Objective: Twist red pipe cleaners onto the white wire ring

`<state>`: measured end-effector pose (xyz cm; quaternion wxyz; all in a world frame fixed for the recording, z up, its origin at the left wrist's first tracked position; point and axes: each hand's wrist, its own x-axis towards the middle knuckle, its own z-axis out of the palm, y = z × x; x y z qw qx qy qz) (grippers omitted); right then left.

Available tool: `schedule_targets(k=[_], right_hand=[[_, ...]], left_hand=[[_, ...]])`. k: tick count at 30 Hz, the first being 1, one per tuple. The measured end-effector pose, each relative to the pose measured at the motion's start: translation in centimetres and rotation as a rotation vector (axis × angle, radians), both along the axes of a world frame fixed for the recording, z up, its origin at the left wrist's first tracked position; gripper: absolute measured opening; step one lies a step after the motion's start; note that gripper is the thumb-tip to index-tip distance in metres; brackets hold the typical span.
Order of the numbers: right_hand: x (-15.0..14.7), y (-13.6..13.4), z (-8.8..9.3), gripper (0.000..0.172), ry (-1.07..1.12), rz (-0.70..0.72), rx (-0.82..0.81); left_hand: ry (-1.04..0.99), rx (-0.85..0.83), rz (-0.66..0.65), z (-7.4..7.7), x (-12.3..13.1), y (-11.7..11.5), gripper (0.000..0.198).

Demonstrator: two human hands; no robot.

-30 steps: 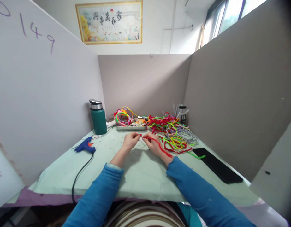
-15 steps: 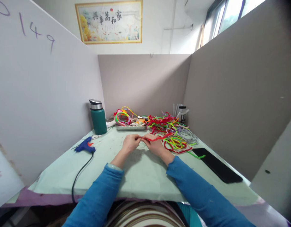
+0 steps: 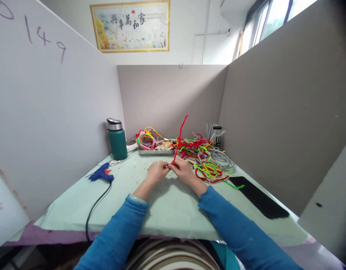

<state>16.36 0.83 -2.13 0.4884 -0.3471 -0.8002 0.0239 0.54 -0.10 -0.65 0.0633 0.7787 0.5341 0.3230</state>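
Note:
A red pipe cleaner [image 3: 180, 137] stands up from between my fingertips, its upper end leaning slightly right. My left hand [image 3: 157, 172] is closed in a pinch at its lower end. Close against it, my right hand [image 3: 183, 170] pinches the same end, fingertips almost touching the left ones. Both hands are above the middle of the table. The short piece between the fingertips is mostly hidden. Just beyond my right hand lies a tangled heap of pipe cleaners [image 3: 214, 165] in red, yellow, green and grey.
A metal tray [image 3: 156, 152] with small craft pieces and coloured rings stands at the back. On the left are a green bottle [image 3: 117, 144] and a blue glue gun [image 3: 101, 173] with a black cord. A black phone-like slab [image 3: 259, 197] lies right. Grey partitions [image 3: 173, 97] enclose the table.
The red pipe cleaner has swung from lying rightward over my right hand to standing nearly upright. Both hands keep their pinch and have barely moved.

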Motion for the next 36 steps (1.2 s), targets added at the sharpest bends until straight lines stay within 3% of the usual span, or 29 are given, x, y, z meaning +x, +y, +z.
schedule_targets(k=[5,11,19,22,29,36], right_hand=[[0.0,0.2,0.3,0.021,0.181,0.005,-0.081],[0.5,1.2,0.2,0.028,0.376,-0.001,-0.29],[1.1,1.5,0.4,0.034,0.444,0.11,-0.501],[1.2,1.9,0.0,0.034,0.41,0.061,-0.448],[0.9,2.4,-0.6,0.026,0.337,-0.076,-0.118],[0.3,1.3,-0.4,0.021,0.298,-0.037,-0.051]], left_hand=[[0.018,0.01,-0.014,0.2,0.1,-0.1,0.026],[-0.024,0.025,-0.084,0.4,0.0,0.1,0.024],[-0.121,0.145,-0.168,0.5,0.1,0.1,0.024],[-0.172,0.172,-0.137,0.4,0.1,0.1,0.023],[-0.255,0.19,-0.141,0.2,0.1,0.3,0.021],[-0.255,0.159,-0.085,0.6,0.0,0.2,0.02]])
